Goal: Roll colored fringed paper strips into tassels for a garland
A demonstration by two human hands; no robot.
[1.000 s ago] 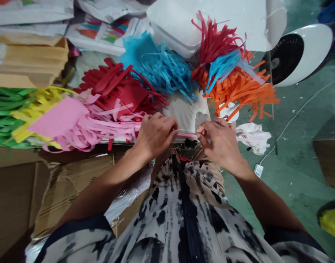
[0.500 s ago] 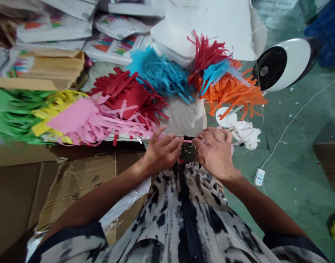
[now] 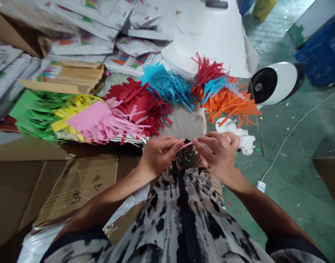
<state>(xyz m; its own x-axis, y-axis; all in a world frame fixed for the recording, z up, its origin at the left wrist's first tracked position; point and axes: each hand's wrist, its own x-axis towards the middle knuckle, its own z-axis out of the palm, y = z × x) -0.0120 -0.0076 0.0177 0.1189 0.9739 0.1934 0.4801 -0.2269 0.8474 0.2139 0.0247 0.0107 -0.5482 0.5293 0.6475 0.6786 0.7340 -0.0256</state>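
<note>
Between my two hands a thin pink paper strip (image 3: 187,144) is stretched, close to my body. My left hand (image 3: 160,151) pinches one end between thumb and fingers. Curled fingers of my right hand (image 3: 218,149) grip the other end, with a bit more pink showing among them. Just beyond lie fringed paper tassels: pink (image 3: 87,117), dark red (image 3: 137,102), blue (image 3: 167,86), yellow (image 3: 61,117) and green (image 3: 33,107). An orange tassel (image 3: 225,102) rests at the table's right, with light blue and red fringe on it.
White printed packets (image 3: 82,45) are piled at the back left beside an open brown envelope (image 3: 76,76). Cardboard (image 3: 87,186) stands low on my left. A black and white fan (image 3: 277,82), crumpled white paper (image 3: 245,140) and a corded power strip (image 3: 261,186) are on the right.
My view has shifted, so the table's things appear further right and lower on the left side. My left fingers have straightened into a flatter pinch; the pink strip now slants slightly.
</note>
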